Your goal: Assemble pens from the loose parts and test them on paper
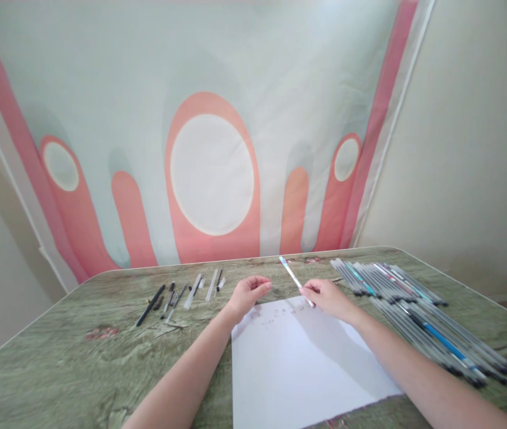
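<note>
My right hand point(324, 295) pinches a slim white pen point(291, 274) near its lower end. The pen tilts up and to the left, and its far tip is light blue. To the left of it, my left hand point(249, 295) hovers at the top edge of a white sheet of paper point(302, 363). Its fingers are loosely curved, the thumb a little apart, and nothing shows between them. Small faint marks run along the top of the sheet. Shadow from my right arm falls across the paper.
Rows of grey pen refills point(436, 339), some blue or teal, lie on the right of the wood-patterned table point(56, 369). At the left are a black pen point(150, 305), caps and clear tubes point(193, 292). A patterned cloth point(271, 71) hangs behind the table.
</note>
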Motion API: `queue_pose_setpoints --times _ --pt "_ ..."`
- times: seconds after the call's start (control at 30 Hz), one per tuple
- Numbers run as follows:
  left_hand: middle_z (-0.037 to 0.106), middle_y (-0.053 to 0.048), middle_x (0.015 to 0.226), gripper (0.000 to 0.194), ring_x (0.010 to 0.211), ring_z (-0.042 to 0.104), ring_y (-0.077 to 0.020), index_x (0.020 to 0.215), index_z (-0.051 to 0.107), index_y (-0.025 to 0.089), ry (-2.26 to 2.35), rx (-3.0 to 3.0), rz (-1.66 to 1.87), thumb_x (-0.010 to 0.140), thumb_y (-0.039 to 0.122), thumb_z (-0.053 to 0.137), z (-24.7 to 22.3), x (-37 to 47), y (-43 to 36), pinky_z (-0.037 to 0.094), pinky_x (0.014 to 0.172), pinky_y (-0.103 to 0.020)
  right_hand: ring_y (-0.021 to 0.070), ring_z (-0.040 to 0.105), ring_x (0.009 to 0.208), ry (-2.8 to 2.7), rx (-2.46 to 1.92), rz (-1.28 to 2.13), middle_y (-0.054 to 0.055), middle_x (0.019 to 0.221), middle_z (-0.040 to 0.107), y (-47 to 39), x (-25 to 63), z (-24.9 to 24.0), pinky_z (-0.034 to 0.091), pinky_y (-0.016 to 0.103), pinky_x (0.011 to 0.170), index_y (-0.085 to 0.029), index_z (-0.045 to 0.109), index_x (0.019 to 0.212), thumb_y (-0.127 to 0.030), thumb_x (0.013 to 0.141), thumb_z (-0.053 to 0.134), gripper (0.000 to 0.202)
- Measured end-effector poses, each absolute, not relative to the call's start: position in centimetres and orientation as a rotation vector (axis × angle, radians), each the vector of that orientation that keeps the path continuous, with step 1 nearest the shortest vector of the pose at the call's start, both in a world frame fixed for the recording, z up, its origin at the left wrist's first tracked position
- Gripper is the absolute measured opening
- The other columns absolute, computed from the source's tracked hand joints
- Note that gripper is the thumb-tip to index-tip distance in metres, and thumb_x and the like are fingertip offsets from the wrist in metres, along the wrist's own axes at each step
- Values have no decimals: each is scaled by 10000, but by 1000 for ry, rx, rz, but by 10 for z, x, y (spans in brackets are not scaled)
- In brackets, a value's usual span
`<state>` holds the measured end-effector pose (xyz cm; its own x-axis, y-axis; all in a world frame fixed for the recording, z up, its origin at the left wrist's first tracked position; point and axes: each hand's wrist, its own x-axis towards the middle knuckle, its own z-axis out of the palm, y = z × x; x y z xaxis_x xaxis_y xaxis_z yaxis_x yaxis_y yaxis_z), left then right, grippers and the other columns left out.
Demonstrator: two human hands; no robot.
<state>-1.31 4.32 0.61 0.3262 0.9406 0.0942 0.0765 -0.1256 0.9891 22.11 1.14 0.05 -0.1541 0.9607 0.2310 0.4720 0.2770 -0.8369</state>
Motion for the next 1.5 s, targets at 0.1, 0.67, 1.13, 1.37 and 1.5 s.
queue_pose_setpoints --times 0.1,0.67,1.13,1.37,1.5 --pt "579 -6 695 377 604 477 -83 854 609 130 1018 1530 946 653 449 622 3 -14 44 374 563 -190 132 501 455 -1728 -1661 378 8 489 581 21 248 3 327 239 497 -188 587 572 -391 744 516 275" --pt "510 22 573 297 516 423 -70 682 563 122 1114 1637 909 645 414 609 -4 -12 44 318 478 -180 266 623 765 -1837 -2376 -349 169 775 675 22 283 -8 337 388 737 -123 671 748 -323 844 365 378" --pt "503 27 576 279 521 418 -73 675 555 128 1117 1652 914 650 401 606 -3 -12 42 314 491 -185 290 598 820 -1845 -2365 -401 194 789 663 21 286 -12 325 395 707 -100 686 722 -312 821 417 356" --pt "503 23 581 278 524 416 -69 690 553 120 1119 1660 903 661 392 597 -5 -12 44 311 485 -180 283 607 807 -1794 -2403 -395 178 848 648 20 286 -11 395 360 645 -102 656 820 -313 821 439 303" --pt "509 24 583 287 523 421 -68 691 557 120 1121 1662 903 653 401 601 -7 -13 45 315 484 -178 274 607 790 -1774 -2415 -400 165 866 635 20 287 -11 414 342 601 -109 626 863 -285 823 435 263"
